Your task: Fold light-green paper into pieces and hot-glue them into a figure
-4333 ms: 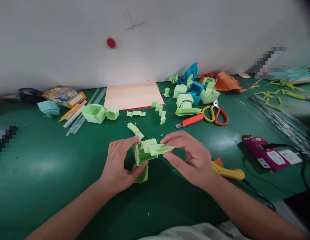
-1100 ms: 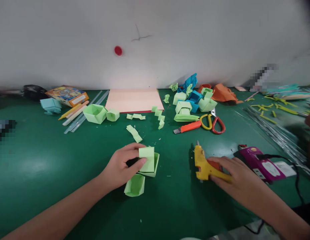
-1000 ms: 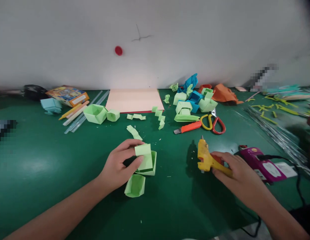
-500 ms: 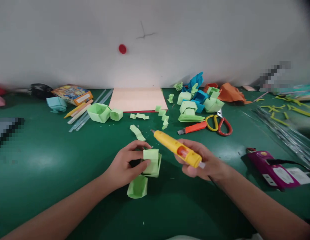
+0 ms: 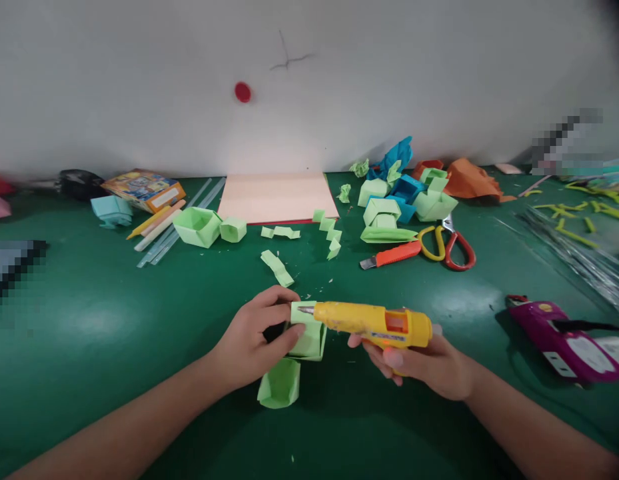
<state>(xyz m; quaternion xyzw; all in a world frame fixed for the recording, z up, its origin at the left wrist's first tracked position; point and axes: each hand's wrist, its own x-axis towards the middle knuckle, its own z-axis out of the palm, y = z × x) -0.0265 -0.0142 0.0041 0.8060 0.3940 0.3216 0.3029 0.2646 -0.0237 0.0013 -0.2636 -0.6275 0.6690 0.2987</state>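
Observation:
My left hand (image 5: 259,337) is closed on a light green folded paper box (image 5: 309,340), its thumb on the near face and the fingers behind. Just below that hand, a second green paper box (image 5: 280,385) lies with its hollow showing. My right hand (image 5: 424,360) grips a yellow glue gun (image 5: 359,319) that points left. The metal nozzle is over the upper flap of the held box; whether it touches the paper I cannot tell. A small orange light glows on the gun's side.
Green paper strips (image 5: 278,268) lie beyond my hands. At right are a red utility knife (image 5: 396,255), scissors (image 5: 459,252), folded paper pieces (image 5: 382,213) and a purple power strip (image 5: 564,340). Clear glue sticks (image 5: 162,247) and a green paper box (image 5: 196,227) sit at left.
The glue gun has moved down and turned from a slant to nearly level, bringing its nozzle from above the box to the upper flap. My left hand still holds the paper box.

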